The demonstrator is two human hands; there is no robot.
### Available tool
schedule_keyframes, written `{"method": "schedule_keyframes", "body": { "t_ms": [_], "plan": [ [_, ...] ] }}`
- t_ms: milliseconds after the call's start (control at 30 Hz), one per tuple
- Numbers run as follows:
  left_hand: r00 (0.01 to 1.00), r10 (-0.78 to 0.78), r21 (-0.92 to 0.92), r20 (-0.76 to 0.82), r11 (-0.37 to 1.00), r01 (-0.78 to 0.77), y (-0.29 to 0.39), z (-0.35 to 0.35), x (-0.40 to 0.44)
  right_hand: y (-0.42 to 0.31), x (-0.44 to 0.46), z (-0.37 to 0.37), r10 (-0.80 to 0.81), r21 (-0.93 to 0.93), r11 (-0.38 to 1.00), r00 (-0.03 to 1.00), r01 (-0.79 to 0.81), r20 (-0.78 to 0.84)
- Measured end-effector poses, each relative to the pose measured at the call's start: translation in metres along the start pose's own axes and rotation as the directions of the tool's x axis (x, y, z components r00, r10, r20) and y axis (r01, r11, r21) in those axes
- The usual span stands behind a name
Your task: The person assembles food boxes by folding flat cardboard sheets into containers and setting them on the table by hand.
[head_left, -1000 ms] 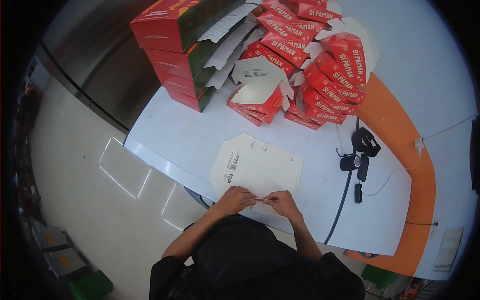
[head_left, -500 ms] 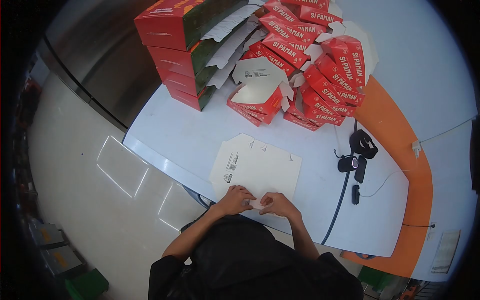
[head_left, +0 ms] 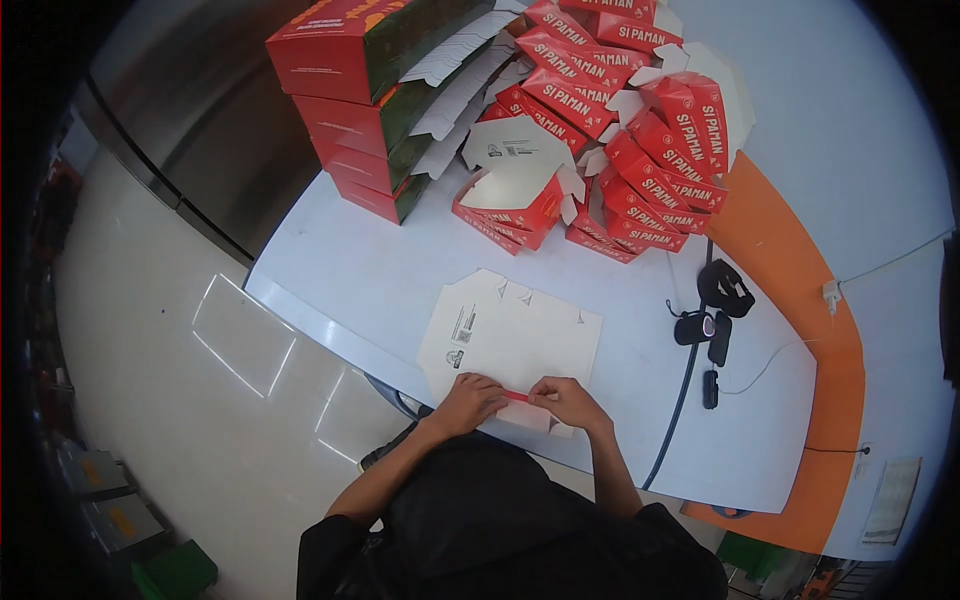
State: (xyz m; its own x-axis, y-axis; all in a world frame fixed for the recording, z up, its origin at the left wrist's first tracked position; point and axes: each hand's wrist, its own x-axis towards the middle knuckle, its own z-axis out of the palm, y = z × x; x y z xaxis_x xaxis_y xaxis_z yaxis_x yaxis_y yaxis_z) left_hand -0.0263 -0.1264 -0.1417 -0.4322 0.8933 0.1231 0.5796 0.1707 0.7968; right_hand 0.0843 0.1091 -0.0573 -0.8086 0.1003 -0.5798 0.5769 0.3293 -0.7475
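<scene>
In front of me a flat cardboard box blank [head_left: 530, 335] lies with its pale inner side up, printed with a small logo and a square code. Along its near part a raised fold shows a narrow red strip [head_left: 516, 396]. My left hand [head_left: 470, 404] is closed on the left end of this fold, fingers curled. At the other end, my right hand [head_left: 572, 402] pinches the fold between thumb and fingers. Below the hands, the blank's near flap [head_left: 525, 422] lies close to the table edge.
Several folded red boxes [head_left: 570, 95] with pale lids pile up at the back. Left of them stands a stack of larger red-and-green boxes [head_left: 340, 130]. On the white table [head_left: 330, 270], a black strap [head_left: 727, 289] and small black devices [head_left: 694, 327] lie by a dark cable [head_left: 680, 410].
The near edge of the blank has been creased up, so a red strip now shows between my hands. My right hand has shifted slightly right and away from me; the near flap is more visible.
</scene>
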Motion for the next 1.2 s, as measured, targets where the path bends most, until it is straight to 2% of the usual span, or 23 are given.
{"method": "schedule_keyframes", "body": {
  "t_ms": [167, 200, 233, 300, 400, 433, 500, 533, 600, 633, 700, 733, 833, 900, 933, 1000, 1033, 1133, 1200],
  "plan": [
    [0.976, -0.110, -0.039, -0.189, 0.994, 0.104, 0.009, -0.005, 0.009, -0.014, -0.007, 0.015, -0.359, -0.205, 0.926, 0.906, 0.317, -0.222],
    [0.961, -0.110, -0.044, -0.253, 0.994, 0.103, 0.013, -0.009, 0.011, -0.021, -0.012, 0.016, -0.426, -0.261, 0.894, 0.871, 0.364, -0.245],
    [0.943, -0.110, -0.048, -0.315, 0.994, 0.100, 0.018, -0.013, 0.014, -0.019, -0.012, 0.015, -0.425, -0.299, 0.887, 0.875, 0.351, -0.233],
    [0.913, -0.021, -0.005, -0.408, 1.000, 0.021, 0.029, -0.023, 0.019, -0.014, -0.016, 0.013, -0.418, -0.372, 0.870, 0.883, 0.323, -0.212],
    [0.804, 0.174, 0.169, -0.569, 0.981, -0.093, 0.073, -0.051, 0.017, -0.029, -0.030, 0.011, -0.477, -0.373, 0.860, 0.808, 0.348, -0.346],
    [0.749, 0.253, 0.247, -0.612, 0.961, -0.123, 0.082, -0.057, 0.017, -0.041, -0.036, 0.008, -0.513, -0.376, 0.849, 0.751, 0.372, -0.414],
    [0.705, 0.393, 0.267, -0.591, 0.919, -0.288, 0.080, -0.055, 0.004, -0.061, -0.047, 0.005, -0.558, -0.378, 0.830, 0.625, 0.411, -0.546],
    [0.677, 0.457, 0.274, -0.577, 0.889, -0.367, 0.080, -0.053, -0.007, -0.058, -0.046, 0.005, -0.572, -0.446, 0.814, 0.642, 0.371, -0.511],
    [0.856, 0.321, -0.015, -0.405, 0.934, -0.358, 0.071, -0.046, -0.019, -0.053, -0.040, 0.002, -0.601, -0.581, 0.757, 0.670, 0.300, -0.437],
    [0.918, 0.266, -0.153, -0.293, 0.935, -0.320, 0.066, -0.044, -0.022, -0.054, -0.041, 0.006, -0.602, -0.527, 0.782, 0.622, 0.333, -0.501],
    [0.975, -0.023, -0.353, -0.221, 0.934, -0.058, 0.062, -0.043, -0.023, -0.064, -0.041, 0.011, -0.598, -0.431, 0.801, 0.524, 0.416, -0.606],
    [0.972, -0.171, -0.451, -0.159, 0.889, 0.083, 0.065, -0.040, -0.025, -0.069, -0.044, 0.012, -0.593, -0.387, 0.805, 0.578, 0.450, -0.561],
    [0.773, -0.472, -0.797, -0.425, 0.599, -0.072, 0.036, -0.005, -0.020, -0.079, -0.047, 0.026, -0.584, -0.276, 0.812, 0.705, 0.514, -0.404],
    [0.733, -0.350, -0.654, -0.584, 0.738, -0.169, 0.032, -0.005, -0.017, -0.080, -0.040, 0.037, -0.606, -0.263, 0.793, 0.755, 0.549, -0.249],
    [0.698, -0.282, -0.568, -0.658, 0.794, -0.214, 0.032, -0.008, -0.014, -0.081, -0.038, 0.041, -0.520, -0.190, 0.853, 0.826, 0.486, -0.220],
    [0.721, -0.314, -0.553, -0.618, 0.825, -0.115, 0.031, -0.019, -0.017, -0.079, -0.035, 0.050, -0.331, -0.049, 0.943, 0.935, 0.328, -0.126],
    [0.733, -0.327, -0.541, -0.596, 0.838, -0.065, 0.032, -0.028, -0.017, -0.070, -0.026, 0.055, -0.339, 0.046, 0.938, 0.935, 0.345, -0.103],
    [0.628, -0.532, -0.708, -0.568, 0.705, -0.043, 0.051, -0.052, -0.008, -0.047, 0.001, 0.072, -0.303, 0.352, 0.871, 0.939, 0.342, -0.162],
    [0.636, -0.572, -0.740, -0.519, 0.672, 0.001, 0.054, -0.066, -0.007, -0.035, 0.015, 0.083, -0.220, 0.465, 0.831, 0.948, 0.305, -0.230]
  ]
}}
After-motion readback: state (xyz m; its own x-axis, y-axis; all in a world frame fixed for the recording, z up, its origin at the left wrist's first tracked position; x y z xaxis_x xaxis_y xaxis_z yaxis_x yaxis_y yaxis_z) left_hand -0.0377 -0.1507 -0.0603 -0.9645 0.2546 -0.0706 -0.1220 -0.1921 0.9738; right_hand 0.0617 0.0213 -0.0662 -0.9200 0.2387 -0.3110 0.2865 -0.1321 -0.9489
